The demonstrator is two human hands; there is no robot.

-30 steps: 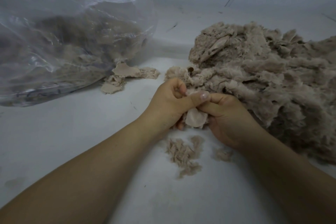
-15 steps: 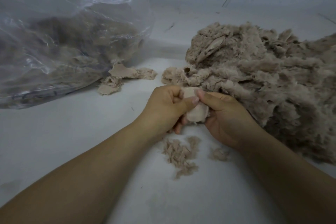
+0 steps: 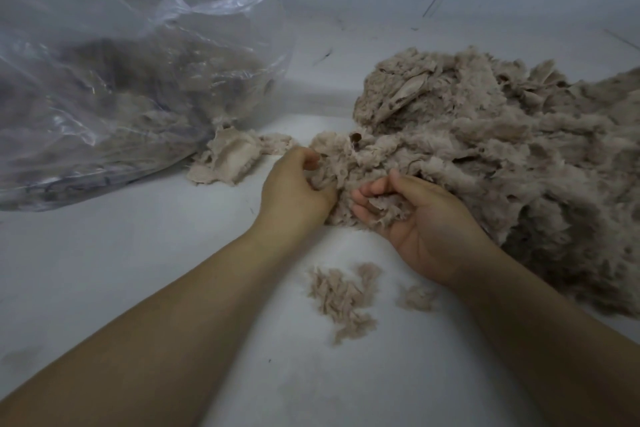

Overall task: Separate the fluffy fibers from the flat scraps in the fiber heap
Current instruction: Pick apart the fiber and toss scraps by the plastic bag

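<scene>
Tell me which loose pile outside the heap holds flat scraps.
The pile by the plastic bag: flat scraps. The near tufts are fluffy.

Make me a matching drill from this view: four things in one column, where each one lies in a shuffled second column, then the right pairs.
Things
1. clear plastic bag
2. fiber heap
3. flat scraps
4. small fluffy tufts

Places
A. on the white surface between the two forearms
B. far left, with brownish fiber inside
C. just in front of the bag's mouth
D. right side, with the left hand and right hand gripping its near edge

Pairs: 1-B, 2-D, 3-C, 4-A
</scene>
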